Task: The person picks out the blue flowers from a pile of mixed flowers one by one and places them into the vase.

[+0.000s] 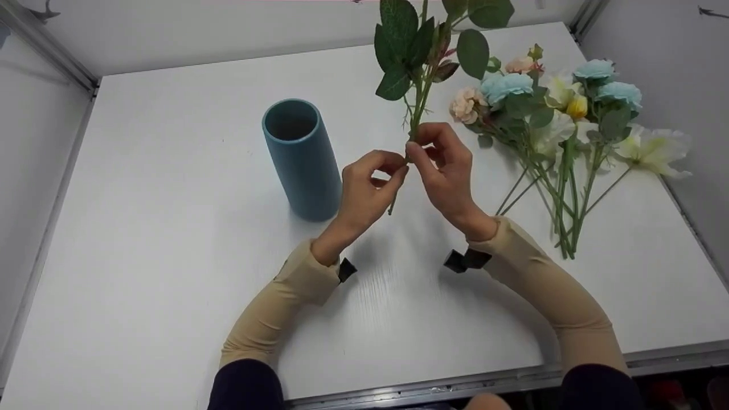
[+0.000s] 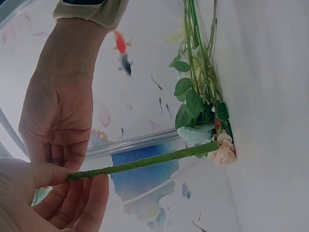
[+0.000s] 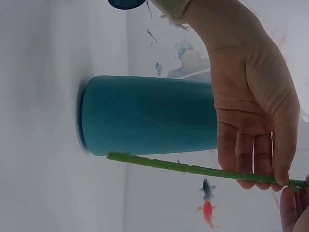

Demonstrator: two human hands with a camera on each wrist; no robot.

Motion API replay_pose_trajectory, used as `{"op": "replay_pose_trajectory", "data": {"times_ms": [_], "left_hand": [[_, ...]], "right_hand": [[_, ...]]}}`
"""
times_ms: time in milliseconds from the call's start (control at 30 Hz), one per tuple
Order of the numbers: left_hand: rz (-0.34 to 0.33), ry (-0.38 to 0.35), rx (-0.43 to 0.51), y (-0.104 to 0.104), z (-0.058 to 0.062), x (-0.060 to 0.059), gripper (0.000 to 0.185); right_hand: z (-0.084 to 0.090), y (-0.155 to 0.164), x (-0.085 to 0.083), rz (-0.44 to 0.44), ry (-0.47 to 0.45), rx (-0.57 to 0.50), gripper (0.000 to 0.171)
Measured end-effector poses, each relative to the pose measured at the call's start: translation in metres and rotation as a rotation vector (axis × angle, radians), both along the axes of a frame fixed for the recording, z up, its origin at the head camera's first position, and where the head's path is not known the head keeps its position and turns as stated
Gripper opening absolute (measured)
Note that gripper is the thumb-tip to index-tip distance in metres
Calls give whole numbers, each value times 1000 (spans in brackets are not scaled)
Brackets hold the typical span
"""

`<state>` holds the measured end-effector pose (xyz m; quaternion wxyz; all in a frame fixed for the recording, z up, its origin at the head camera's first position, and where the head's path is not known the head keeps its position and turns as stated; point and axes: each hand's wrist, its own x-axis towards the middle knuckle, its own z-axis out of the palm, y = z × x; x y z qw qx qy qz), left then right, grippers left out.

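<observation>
A green flower stem (image 1: 418, 102) with dark leaves stands upright above the table, between both hands. My left hand (image 1: 370, 185) pinches its lower part between thumb and fingers, and the cut end hangs below. Just above, my right hand (image 1: 447, 171) pinches the same stem. The bloom is out of the head view. A tall blue vase (image 1: 307, 165) stands upright to the left of my left hand, its mouth open. In the right wrist view, the stem's bare end (image 3: 145, 160) passes in front of the vase (image 3: 149, 116).
Several artificial flowers (image 1: 507, 85), blue, peach and white, lie in a bunch on the right of the white table (image 1: 159, 256), stems toward the front. Walls (image 1: 228, 34) close the back and sides. A metal rail (image 1: 433, 387) runs along the front edge.
</observation>
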<state>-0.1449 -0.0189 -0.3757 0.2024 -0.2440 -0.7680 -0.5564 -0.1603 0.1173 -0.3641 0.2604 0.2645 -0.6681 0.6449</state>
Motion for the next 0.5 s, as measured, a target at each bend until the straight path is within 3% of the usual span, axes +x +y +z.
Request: {"op": "replay_pose_trajectory", "data": {"times_ms": [200, 500], "left_hand": [[8, 45, -2, -2, -1, 0, 7], [-1, 41, 8, -7, 0, 1, 7]], "right_hand": [[1, 1, 0, 18, -3, 0, 7], [-1, 4, 1, 13, -16, 13, 9]]}}
